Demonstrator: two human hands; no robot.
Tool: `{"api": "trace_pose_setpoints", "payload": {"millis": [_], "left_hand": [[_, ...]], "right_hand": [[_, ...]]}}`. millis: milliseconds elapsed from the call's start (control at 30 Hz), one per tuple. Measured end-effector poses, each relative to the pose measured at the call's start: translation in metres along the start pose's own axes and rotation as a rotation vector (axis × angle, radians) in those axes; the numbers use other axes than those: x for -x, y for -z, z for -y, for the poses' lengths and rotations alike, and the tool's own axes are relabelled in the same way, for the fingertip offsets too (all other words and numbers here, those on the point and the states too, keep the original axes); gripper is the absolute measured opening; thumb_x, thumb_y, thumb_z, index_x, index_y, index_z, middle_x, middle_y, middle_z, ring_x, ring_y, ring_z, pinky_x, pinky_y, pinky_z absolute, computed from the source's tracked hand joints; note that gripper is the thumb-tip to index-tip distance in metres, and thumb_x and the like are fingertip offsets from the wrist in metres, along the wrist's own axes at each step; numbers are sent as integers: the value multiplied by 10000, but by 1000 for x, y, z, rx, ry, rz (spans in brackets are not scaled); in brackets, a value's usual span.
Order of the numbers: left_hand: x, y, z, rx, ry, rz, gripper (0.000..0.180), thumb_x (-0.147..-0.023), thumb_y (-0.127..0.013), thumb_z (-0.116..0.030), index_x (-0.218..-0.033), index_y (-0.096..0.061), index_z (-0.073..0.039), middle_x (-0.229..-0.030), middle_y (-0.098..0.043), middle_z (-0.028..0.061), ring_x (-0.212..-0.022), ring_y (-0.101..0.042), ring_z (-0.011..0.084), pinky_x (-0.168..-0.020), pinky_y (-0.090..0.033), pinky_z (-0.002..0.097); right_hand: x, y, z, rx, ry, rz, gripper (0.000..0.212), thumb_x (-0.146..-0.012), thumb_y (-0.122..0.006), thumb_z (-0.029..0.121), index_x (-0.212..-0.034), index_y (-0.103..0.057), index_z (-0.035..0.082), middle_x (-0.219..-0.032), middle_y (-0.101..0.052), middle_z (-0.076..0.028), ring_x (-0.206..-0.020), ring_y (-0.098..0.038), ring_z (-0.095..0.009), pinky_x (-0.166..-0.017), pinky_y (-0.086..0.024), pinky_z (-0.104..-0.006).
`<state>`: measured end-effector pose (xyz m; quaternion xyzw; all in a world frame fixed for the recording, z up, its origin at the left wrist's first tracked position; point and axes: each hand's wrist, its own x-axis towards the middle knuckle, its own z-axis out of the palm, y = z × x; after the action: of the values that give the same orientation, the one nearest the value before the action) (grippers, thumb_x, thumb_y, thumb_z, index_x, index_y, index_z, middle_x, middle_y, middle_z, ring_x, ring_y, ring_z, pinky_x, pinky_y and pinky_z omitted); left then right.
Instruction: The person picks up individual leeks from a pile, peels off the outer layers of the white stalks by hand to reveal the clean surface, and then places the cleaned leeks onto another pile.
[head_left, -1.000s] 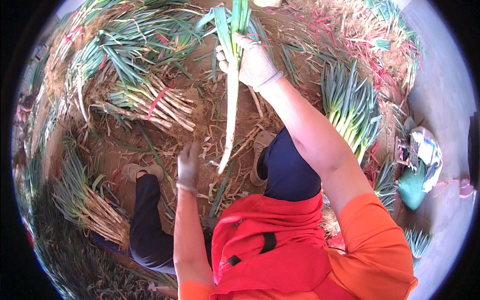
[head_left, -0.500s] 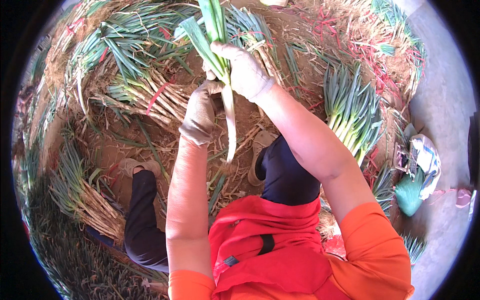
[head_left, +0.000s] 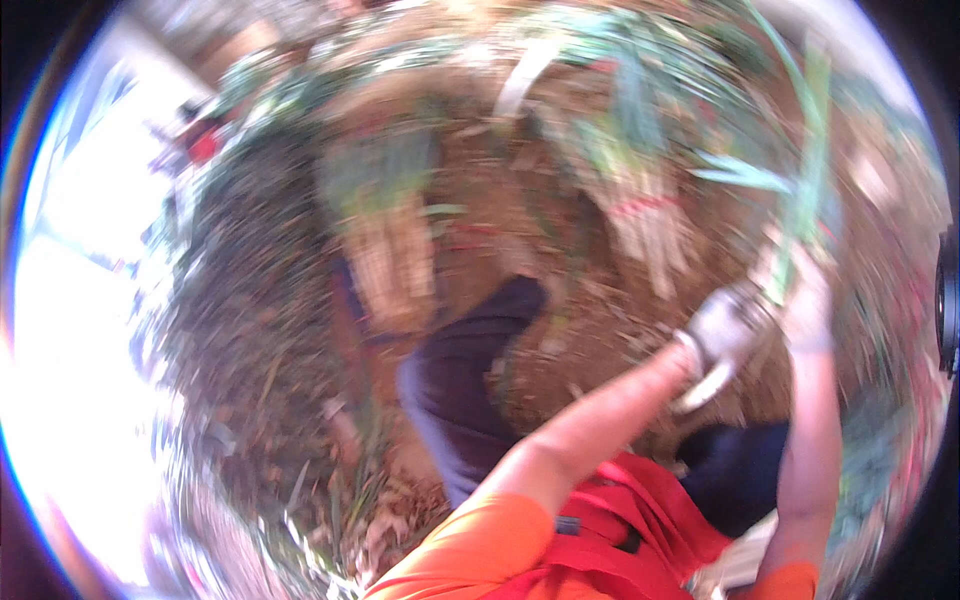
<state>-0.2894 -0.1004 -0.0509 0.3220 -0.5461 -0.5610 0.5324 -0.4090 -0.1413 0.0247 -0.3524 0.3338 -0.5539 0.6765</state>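
Note:
A single long green onion (head_left: pixel 808 185) is held out at the right of the view, its leaves pointing up and its white stalk end slanting down to the left. My left hand (head_left: pixel 727 325), in a pale glove, is closed round its stalk, with the white end showing below. Just to the right, my right hand (head_left: pixel 808 308), gloved too, is closed round the onion at the base of the leaves. Both hands are smeared by motion, so single fingers are hard to make out.
A green onion bundle tied with red (head_left: pixel 648 207) lies ahead on the brown ground. Another bundle (head_left: pixel 392 255) is at centre left, beside a dark mass of onion leaves (head_left: pixel 260 310). My dark-trousered leg (head_left: pixel 450 380) stretches forward between them. Bright light fills the far left.
My view has swung to the left and blurred, so my hands and the onion now appear farther right and lower. Both hands still hold the same green onion.

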Motion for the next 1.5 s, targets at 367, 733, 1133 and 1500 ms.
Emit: {"api": "trace_pose_setpoints", "payload": {"millis": [367, 733, 1133, 1500], "left_hand": [[40, 26, 4, 107, 65, -179, 290, -998, -465, -243, -931, -645, -27, -727, -590, -3, -722, -491, 78, -651, -461, 291], [43, 36, -39, 268, 343, -310, 215, -868, -595, -194, -903, -675, 2, -696, -647, 46, -637, -570, 128, -591, -481, 318], [176, 104, 100, -1253, 797, 680, 548, -832, -602, -454, -1260, -621, -112, -1293, -603, 124, -1159, -597, 312, -957, -470, 474], [81, 124, 67, -431, 469, -179, 322, -902, -621, -206, -1166, -598, -23, -1060, -665, 167, -951, -652, 256, -806, -510, 345]], "right_hand": [[-5, -29, -43, -87, -99, 53, 393, -986, -506, 419, -1095, -620, 60, -615, -403, 71, -494, -352, -43, -494, -331, -212], [-12, -46, -44, -224, -128, 426, 443, -1026, -410, 401, -1201, -521, 10, -622, -337, 42, -455, -272, -48, -462, -267, -206], [-7, -52, -13, 98, 49, -95, 552, -977, -520, 385, -1340, -462, -29, -785, -515, 20, -689, -535, -105, -682, -507, -290], [-42, 21, -10, -252, 96, -82, 301, -912, -643, 318, -1084, -584, 79, -1084, -612, -150, -1060, -597, -346, -958, -484, -505]]}}
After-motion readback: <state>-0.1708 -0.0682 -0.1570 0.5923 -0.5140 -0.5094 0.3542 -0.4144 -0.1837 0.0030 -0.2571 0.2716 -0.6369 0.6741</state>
